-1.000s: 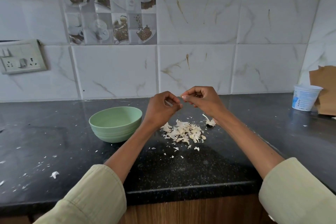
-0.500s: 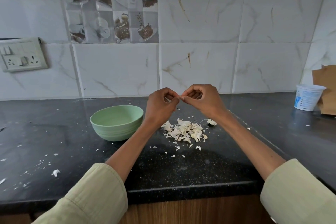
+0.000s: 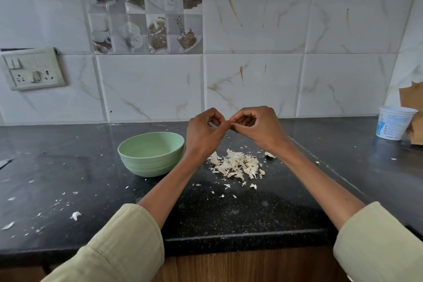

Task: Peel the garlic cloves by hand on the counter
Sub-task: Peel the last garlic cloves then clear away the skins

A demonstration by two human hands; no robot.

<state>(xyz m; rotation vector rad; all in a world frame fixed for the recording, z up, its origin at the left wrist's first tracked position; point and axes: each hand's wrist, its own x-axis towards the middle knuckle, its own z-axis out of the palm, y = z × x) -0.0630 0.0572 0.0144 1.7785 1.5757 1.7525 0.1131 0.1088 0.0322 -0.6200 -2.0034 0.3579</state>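
Observation:
Both hands are raised above the black counter (image 3: 229, 213), fingertips meeting. My left hand (image 3: 203, 133) and my right hand (image 3: 256, 128) have curled fingers and pinch a small garlic clove (image 3: 214, 124) between them; only a pale sliver of it shows inside the left hand's fingers. Below the hands lies a heap of white garlic skins (image 3: 238, 163). A pale green bowl (image 3: 151, 153) stands on the counter just left of my left wrist; its inside is not visible.
A small garlic piece (image 3: 270, 155) lies right of the heap. White skin flakes (image 3: 75, 215) are scattered on the left counter. A white plastic tub (image 3: 394, 122) and brown paper bag (image 3: 414, 112) stand at far right. A wall socket (image 3: 32, 68) is at left.
The hands have drawn closer so their fingertips now touch, staying at about the same place above the skin heap. Nothing on the counter has moved.

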